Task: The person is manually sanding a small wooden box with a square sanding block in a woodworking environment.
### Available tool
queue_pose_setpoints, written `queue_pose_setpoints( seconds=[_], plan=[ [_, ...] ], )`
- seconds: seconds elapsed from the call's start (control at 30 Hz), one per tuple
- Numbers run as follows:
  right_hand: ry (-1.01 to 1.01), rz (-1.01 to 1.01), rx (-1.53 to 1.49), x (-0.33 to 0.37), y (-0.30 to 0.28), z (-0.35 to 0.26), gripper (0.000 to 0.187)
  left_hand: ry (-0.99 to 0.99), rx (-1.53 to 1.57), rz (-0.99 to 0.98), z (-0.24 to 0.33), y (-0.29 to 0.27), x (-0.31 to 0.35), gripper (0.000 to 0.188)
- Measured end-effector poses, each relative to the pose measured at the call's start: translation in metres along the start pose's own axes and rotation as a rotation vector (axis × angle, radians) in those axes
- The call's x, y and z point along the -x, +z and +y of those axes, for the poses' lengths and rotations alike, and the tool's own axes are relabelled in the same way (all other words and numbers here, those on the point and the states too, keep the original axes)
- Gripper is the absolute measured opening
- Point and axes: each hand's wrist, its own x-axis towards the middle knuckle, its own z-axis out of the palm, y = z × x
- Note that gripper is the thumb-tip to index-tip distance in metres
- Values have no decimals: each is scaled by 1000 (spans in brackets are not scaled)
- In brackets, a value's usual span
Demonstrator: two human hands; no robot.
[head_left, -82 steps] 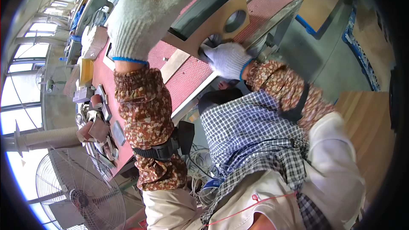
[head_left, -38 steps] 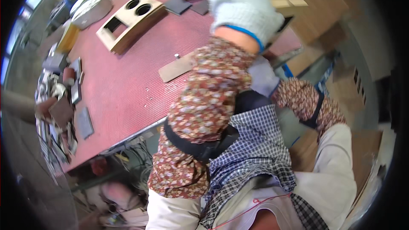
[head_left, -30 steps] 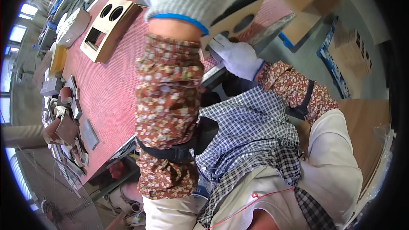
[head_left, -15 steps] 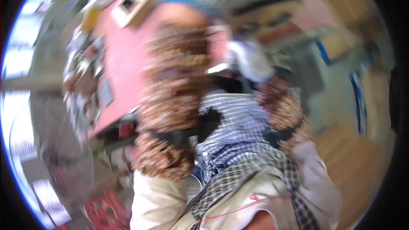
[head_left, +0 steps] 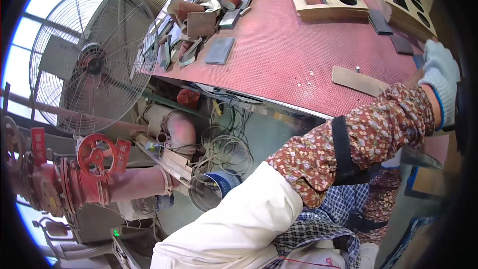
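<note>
My left arm reaches across to the right in a flowered sleeve cover with a black strap. My left hand (head_left: 440, 79), in a pale knitted glove, is at the far right edge, near the lower corner of a stacked wooden panel (head_left: 406, 7) with cutouts. Its fingers show only in part, and whatever they may touch is hidden. My right hand (head_left: 392, 161) lies behind the left sleeve; just a sliver of white glove shows above its flowered sleeve. A flat tan strip (head_left: 359, 80) lies on the pink table (head_left: 279, 52), left of my left hand.
Another pale wooden panel (head_left: 326, 0) with cutouts stands at the back of the table. Dark flat blocks (head_left: 381, 22) lie beside it. Sanding scraps (head_left: 201, 22) and a grey block (head_left: 219, 51) lie left. A large fan (head_left: 92, 60), red valve wheel (head_left: 97, 156) and bucket (head_left: 206, 192) are left.
The view has swung left and steadied, so fan, pipes and table now show clearly. In the picture, my left arm has gone from upright to stretching right; my right hand is now mostly covered.
</note>
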Motion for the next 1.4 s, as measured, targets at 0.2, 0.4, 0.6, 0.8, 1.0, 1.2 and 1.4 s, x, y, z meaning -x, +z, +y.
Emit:
queue_pose_setpoints(
  seconds=[0.2,0.4,0.6,0.8,1.0,1.2,1.4],
  plan=[
    [85,2,-244,-5,5,-8,59,60,-55,-128,0,7,-7,42],
    [201,-252,799,-4,-53,3,71,43,54,-142,-3,5,-5,70],
    [145,-166,457,0,-34,36,65,78,46,-132,-10,-2,0,73],
    [37,-29,-118,-10,6,3,50,21,1,-108,-15,-3,-4,76],
    [11,7,-92,-5,-13,1,36,189,6,-125,-25,-41,22,75],
    [-335,206,489,-10,-37,-34,21,118,236,-178,-43,-87,39,46],
    [-244,265,-78,-24,-9,-99,13,69,179,-169,-44,-128,44,60]
  ],
)
